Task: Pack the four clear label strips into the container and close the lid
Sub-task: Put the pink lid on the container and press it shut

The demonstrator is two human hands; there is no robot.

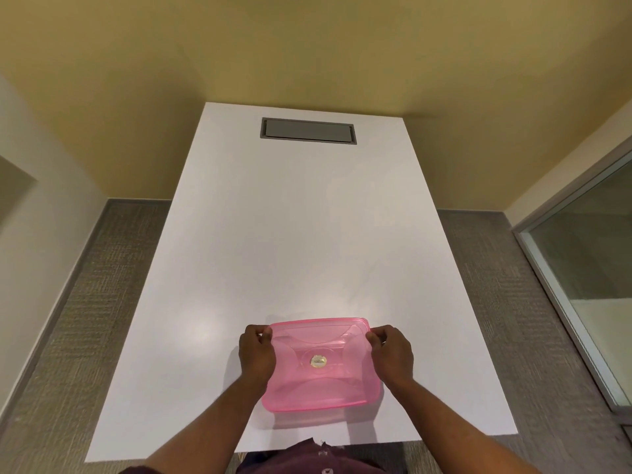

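Observation:
A pink translucent container [321, 388] stands on the white table [301, 234] near its front edge. Its pink lid [318, 336] lies on top, with a small round sticker in the middle. My left hand [257, 350] grips the lid's far left corner with pinched fingers. My right hand [391, 350] grips the far right corner the same way. I cannot make out any clear label strips, on the table or through the pink plastic.
A grey rectangular cable hatch [308, 131] is set into the table's far end. Carpeted floor lies on both sides of the table. A glass partition [588, 268] stands to the right, and yellow walls close the far side.

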